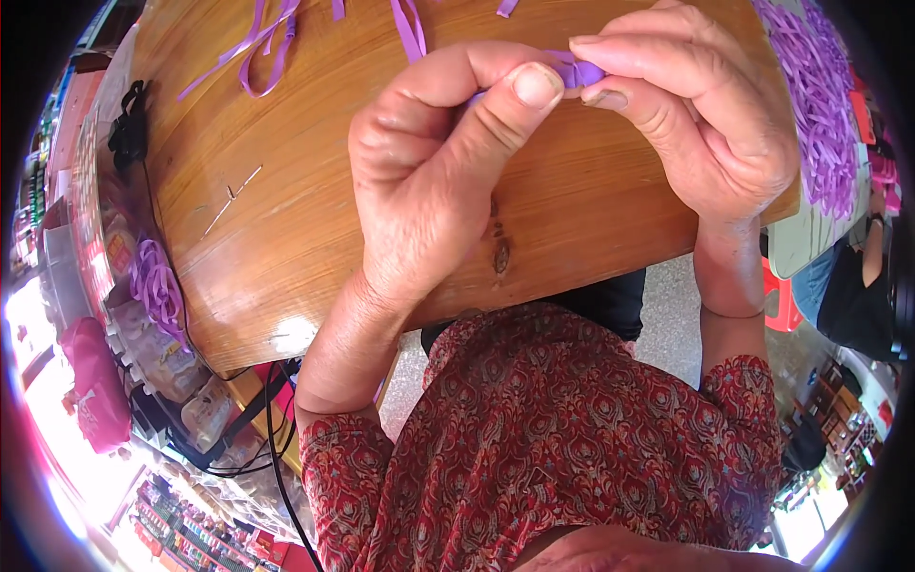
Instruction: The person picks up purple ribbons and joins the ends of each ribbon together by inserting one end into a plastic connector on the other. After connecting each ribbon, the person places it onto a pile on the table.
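Above the far part of the wooden table, both my hands meet at a folded bit of purple ribbon. Thumb and forefinger of my left hand pinch its left side. From the right, my right hand grips the other side between thumb and fingertips. Part of the ribbon is hidden behind my left thumb. Beyond my left hand, a purple ribbon strip hangs into view at the far edge. Farther left lies a looped purple ribbon with loose ends.
A thin metal tool lies on the wooden table. A large heap of purple ribbons is at the right, a smaller bundle at the left edge. Black cables hang near my left arm. Another person is at far right.
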